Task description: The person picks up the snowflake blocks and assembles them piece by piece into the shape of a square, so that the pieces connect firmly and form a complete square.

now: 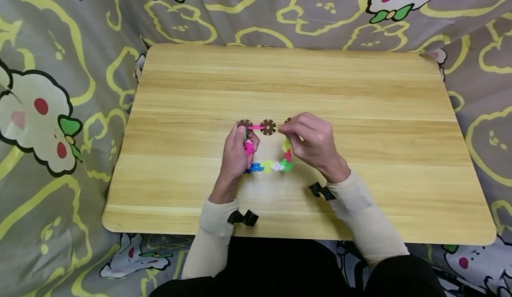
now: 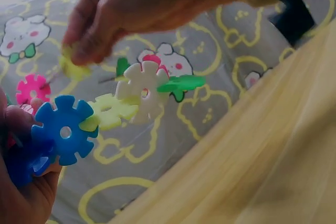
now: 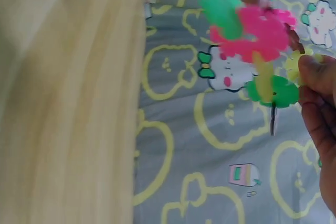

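A chain of notched plastic snowflake discs is bent into a loop in front of me, with a brown disc [image 1: 268,127] on its far side. At its left end, my left hand [image 1: 235,151] grips the chain, its thumb on another brown disc. Close to that palm, the left wrist view shows a blue disc [image 2: 63,115], linked to a pale yellow one [image 2: 111,113] and a white one [image 2: 134,90]. Between thumb and fingertips, my right hand [image 1: 314,141] pinches a yellow disc [image 3: 293,67] at the far side. A pink disc [image 3: 262,35] and a green disc [image 3: 286,93] hang nearby.
Both hands are above a light wooden table [image 1: 192,88] with rounded corners. Grey patterned cloth [image 1: 248,12] surrounds it at the back and sides. Black straps [image 1: 243,218] sit at both wrists.
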The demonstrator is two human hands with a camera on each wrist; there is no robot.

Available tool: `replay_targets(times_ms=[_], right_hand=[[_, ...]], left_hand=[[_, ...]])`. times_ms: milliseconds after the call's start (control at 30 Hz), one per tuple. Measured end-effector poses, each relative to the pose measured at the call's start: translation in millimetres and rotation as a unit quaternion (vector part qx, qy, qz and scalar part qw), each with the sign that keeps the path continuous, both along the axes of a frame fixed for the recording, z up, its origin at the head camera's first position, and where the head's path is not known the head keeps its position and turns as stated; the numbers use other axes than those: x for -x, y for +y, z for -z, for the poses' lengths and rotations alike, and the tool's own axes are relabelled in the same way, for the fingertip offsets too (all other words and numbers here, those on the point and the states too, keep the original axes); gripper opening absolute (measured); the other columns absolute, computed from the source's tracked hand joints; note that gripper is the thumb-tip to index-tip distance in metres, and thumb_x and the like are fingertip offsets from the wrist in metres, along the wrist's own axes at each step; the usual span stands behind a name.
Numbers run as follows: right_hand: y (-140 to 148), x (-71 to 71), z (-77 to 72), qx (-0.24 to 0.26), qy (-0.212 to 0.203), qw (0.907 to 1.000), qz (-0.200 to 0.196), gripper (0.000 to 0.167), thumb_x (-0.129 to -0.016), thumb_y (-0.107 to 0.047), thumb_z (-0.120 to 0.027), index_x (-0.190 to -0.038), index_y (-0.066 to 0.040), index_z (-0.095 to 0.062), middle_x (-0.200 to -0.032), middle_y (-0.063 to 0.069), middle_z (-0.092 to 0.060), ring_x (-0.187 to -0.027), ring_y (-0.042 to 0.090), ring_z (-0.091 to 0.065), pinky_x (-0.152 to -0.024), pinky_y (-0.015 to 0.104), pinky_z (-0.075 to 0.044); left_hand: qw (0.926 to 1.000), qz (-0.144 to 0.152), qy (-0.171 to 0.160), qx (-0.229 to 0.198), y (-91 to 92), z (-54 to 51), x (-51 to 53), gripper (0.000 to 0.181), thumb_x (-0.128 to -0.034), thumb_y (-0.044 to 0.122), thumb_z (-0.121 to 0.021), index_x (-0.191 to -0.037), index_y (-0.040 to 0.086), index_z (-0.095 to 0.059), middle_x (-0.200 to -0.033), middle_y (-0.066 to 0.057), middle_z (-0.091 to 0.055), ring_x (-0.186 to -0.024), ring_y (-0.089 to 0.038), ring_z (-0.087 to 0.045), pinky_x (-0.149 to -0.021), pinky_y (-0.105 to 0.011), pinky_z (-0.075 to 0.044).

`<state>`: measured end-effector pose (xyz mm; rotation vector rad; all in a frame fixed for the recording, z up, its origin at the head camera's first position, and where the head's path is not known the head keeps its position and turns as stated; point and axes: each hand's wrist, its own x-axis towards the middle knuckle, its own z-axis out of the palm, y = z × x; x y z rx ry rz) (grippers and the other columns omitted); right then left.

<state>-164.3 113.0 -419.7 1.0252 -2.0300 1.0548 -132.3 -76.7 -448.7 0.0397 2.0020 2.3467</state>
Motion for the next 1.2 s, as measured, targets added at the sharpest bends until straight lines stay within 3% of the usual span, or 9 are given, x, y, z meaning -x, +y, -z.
replay_targets(times_ms=[67,267,600,867,1200], right_hand=[[-0.5,0.1,3.9,-0.006,0.003,1.0,0.002,0.017,-0.079,0.013,-0.063,-0.077,0.001,-0.074,-0.07,0.009,-0.069,-0.063,0.021,-0.065,-0.06,0.03,-0.057],[-4.0,-0.1,12.7,0.043,-0.002,0.999,0.011,0.013,-0.079,0.011,-0.069,-0.077,0.0,-0.074,-0.07,0.011,-0.069,-0.063,0.023,-0.066,-0.061,0.033,-0.057],[-4.5,0.8,9.2,0.079,0.005,0.9965,0.026,0.013,-0.078,0.013,-0.069,-0.075,0.001,-0.074,-0.067,0.012,-0.068,-0.059,0.023,-0.063,-0.057,0.03,-0.055],[-5.9,2.2,1.5,0.023,0.0,0.9997,0.01,0.021,-0.08,0.016,-0.06,-0.076,0.001,-0.074,-0.068,0.011,-0.068,-0.061,0.022,-0.063,-0.057,0.03,-0.055],[-4.0,1.8,2.1,-0.032,0.007,0.9994,0.015,0.025,-0.078,0.018,-0.054,-0.077,0.001,-0.072,-0.07,0.01,-0.068,-0.064,0.021,-0.064,-0.061,0.029,-0.058]], left_hand=[[0.9999,-0.004,0.005,0.008,-1.3,-1.5,0.9,0.032,-0.1039,0.03,-0.025,-0.09,0.009,-0.043,-0.064,-0.003,-0.046,-0.033,-0.01,-0.033,-0.027,-0.027,-0.025],[0.9998,-0.004,-0.002,0.021,-1.4,-6.1,2.4,0.031,-0.1032,0.03,-0.024,-0.089,0.009,-0.043,-0.064,-0.003,-0.047,-0.032,-0.01,-0.033,-0.027,-0.028,-0.025],[0.9995,0.014,-0.019,0.02,1.0,-5.7,0.0,0.032,-0.105,0.028,-0.024,-0.089,0.009,-0.044,-0.064,-0.001,-0.048,-0.031,-0.011,-0.034,-0.027,-0.028,-0.026],[0.9995,-0.003,-0.024,0.021,-2.2,0.0,-2.1,0.032,-0.1041,0.03,-0.024,-0.088,0.01,-0.044,-0.063,-0.001,-0.048,-0.032,-0.01,-0.034,-0.027,-0.027,-0.026],[0.9991,0.0,-0.035,0.024,-4.2,3.7,-1.1,0.032,-0.1046,0.028,-0.024,-0.087,0.009,-0.044,-0.062,0.0,-0.048,-0.031,-0.01,-0.035,-0.027,-0.028,-0.027]])
